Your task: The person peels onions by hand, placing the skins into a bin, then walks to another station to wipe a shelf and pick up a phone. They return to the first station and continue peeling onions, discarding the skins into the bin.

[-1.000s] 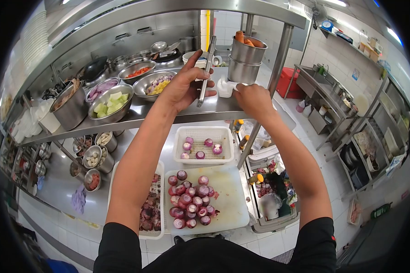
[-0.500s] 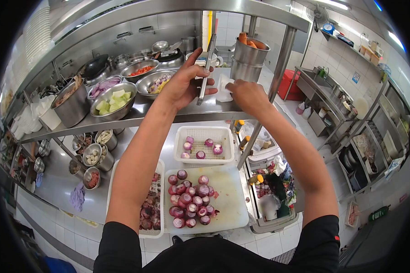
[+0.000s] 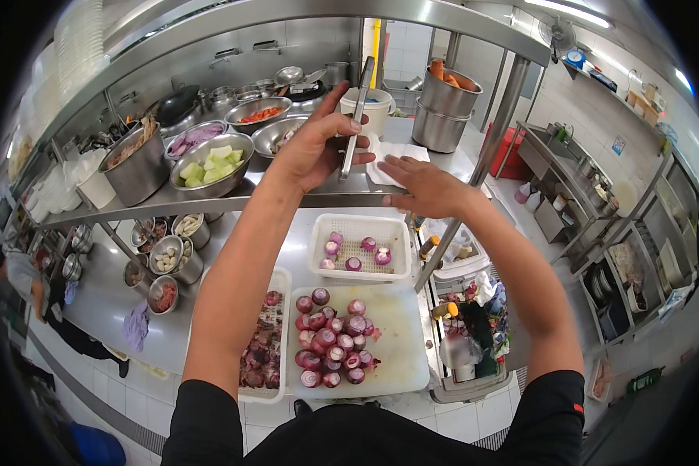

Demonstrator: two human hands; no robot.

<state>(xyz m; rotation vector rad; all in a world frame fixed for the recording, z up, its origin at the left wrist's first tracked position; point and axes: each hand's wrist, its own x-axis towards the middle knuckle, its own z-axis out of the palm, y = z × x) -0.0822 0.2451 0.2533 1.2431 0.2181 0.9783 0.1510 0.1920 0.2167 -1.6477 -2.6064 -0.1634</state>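
Above the steel shelf [image 3: 248, 199], my left hand [image 3: 318, 144] grips a thin phone-like device [image 3: 356, 120], seen nearly edge-on. My right hand [image 3: 427, 186] is spread palm down, its fingertips at a white cloth or paper [image 3: 392, 159] lying on the shelf. Below, red onions [image 3: 334, 342] are piled on a pale cutting board [image 3: 404, 342]. A white basket [image 3: 361, 273] behind the board holds several more onions. Left of the board, another white basket [image 3: 286, 311] contains dark red onion scraps, partly hidden by my left forearm.
Bowls of cut vegetables [image 3: 213, 165] and a steel pot [image 3: 136, 175] stand on the shelf's left. Stacked steel pots [image 3: 441, 128] hold carrots at the right. A bin [image 3: 474, 388] is right of the board. Another person [image 3: 27, 279] stands at far left.
My right hand has gone from pinching the white cloth or paper to lying spread beside it, and the cloth is flatter. The view has shifted slightly, and a person has appeared at far left.
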